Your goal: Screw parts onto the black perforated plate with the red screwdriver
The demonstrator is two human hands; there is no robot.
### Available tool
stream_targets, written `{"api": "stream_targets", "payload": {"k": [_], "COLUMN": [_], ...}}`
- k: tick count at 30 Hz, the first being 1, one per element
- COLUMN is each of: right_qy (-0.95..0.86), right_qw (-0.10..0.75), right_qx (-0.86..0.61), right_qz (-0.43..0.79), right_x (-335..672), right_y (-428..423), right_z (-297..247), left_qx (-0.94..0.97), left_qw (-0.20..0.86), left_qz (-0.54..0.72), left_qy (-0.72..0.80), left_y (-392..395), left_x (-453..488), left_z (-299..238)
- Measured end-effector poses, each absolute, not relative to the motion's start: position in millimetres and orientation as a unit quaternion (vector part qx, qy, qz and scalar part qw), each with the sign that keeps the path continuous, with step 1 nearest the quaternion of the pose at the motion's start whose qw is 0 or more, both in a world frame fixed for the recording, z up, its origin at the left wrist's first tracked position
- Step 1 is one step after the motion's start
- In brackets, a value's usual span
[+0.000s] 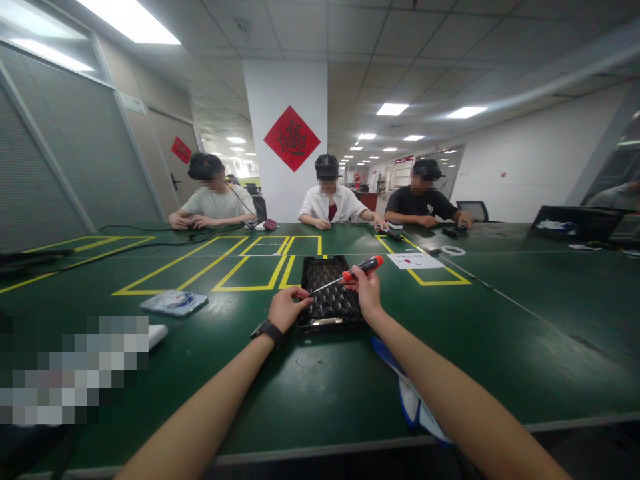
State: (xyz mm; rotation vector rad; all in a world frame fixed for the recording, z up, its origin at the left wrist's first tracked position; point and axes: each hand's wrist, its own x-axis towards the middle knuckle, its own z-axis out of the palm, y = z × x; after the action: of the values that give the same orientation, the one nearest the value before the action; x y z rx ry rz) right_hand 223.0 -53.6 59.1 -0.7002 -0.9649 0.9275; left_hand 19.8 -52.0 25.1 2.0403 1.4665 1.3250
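My right hand (367,288) is closed around the red-and-black handle of a screwdriver (327,285). Its shaft slants down to the left over an open, shallow black case (336,321) with pale marks across its inside. At the case's left side, my left hand (289,307) pinches with thumb and forefinger right by the screwdriver's tip. Whatever sits between those fingertips is too small to make out. A dark watch (270,331) is on my left wrist.
Blue-and-white insoles (410,400) lie partly under my right forearm. A flat patterned packet (174,302) is on the left, a printed sheet (415,261) and tape roll (453,251) at the right. Three people sit across the green table (250,393), which has yellow tape outlines.
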Motion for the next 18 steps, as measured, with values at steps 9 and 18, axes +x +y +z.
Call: {"api": "stream_targets", "payload": {"k": [9, 18], "right_qy": [-0.436, -0.438], "right_qw": [0.731, 0.724], "right_qx": [-0.317, -0.32], "right_qz": [0.417, 0.426], "right_x": [224.3, 222.7], "right_y": [-51.0, -54.7], "right_z": [56.8, 59.9], "left_qx": [0.711, 0.723], "left_qw": [0.167, 0.137], "left_qz": [0.457, 0.445], "left_qy": [0.508, 0.511], "left_y": [-54.6, -55.3], "left_x": [20.8, 20.3], "left_z": [28.6, 27.6]}}
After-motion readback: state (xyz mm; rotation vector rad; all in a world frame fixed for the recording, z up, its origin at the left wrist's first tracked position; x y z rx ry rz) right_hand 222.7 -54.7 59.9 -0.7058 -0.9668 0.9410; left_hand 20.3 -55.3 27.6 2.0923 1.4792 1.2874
